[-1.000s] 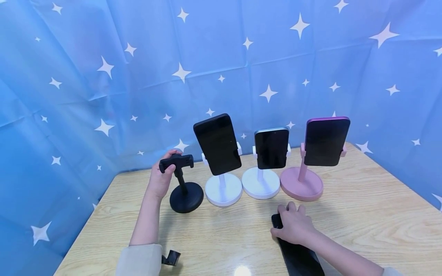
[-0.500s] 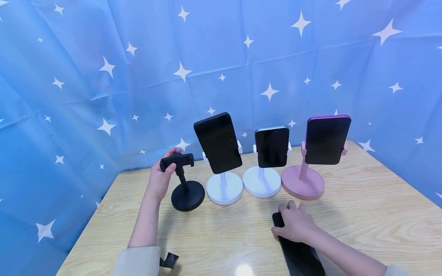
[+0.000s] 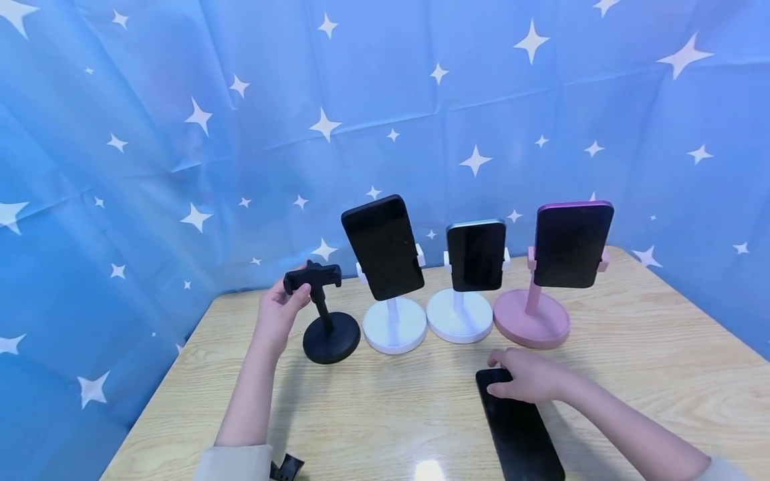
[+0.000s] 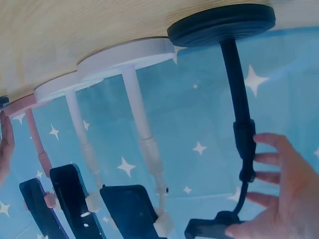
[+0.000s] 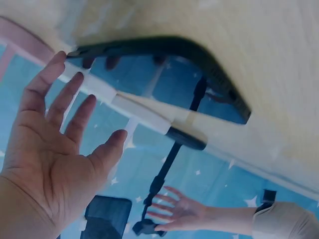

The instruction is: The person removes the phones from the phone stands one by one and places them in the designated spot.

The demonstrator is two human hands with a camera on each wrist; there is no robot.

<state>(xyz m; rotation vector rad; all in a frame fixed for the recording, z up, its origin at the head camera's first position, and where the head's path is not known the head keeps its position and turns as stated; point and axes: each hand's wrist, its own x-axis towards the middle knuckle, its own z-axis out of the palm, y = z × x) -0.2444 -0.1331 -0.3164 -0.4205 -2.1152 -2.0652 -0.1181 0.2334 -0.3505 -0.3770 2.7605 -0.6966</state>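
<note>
At the left of the row stands a black phone stand (image 3: 331,339), its clamp holding no phone. My left hand (image 3: 279,314) is at that clamp. The left wrist view has its thumb at the clamp and its spread fingers (image 4: 271,158) lightly touching or very near the stem. A large black phone (image 3: 522,437) lies flat, screen up, on the table's near side. Over its far end hovers my right hand (image 3: 529,375). In the right wrist view the right hand's fingers (image 5: 62,99) are spread apart from the phone, holding nothing.
Right of the black stand are two white phone stands (image 3: 394,329) and a pink phone stand (image 3: 532,321). Each carries a phone (image 3: 385,248) upright or tilted. A starry blue curtain (image 3: 271,100) hangs behind the wooden table (image 3: 373,401). A small black device (image 5: 269,196) is on the left sleeve.
My right hand has let go of the black phone's sides and shifted right. My left fingertips no longer show over the clamp's top. The head view has shifted slightly.
</note>
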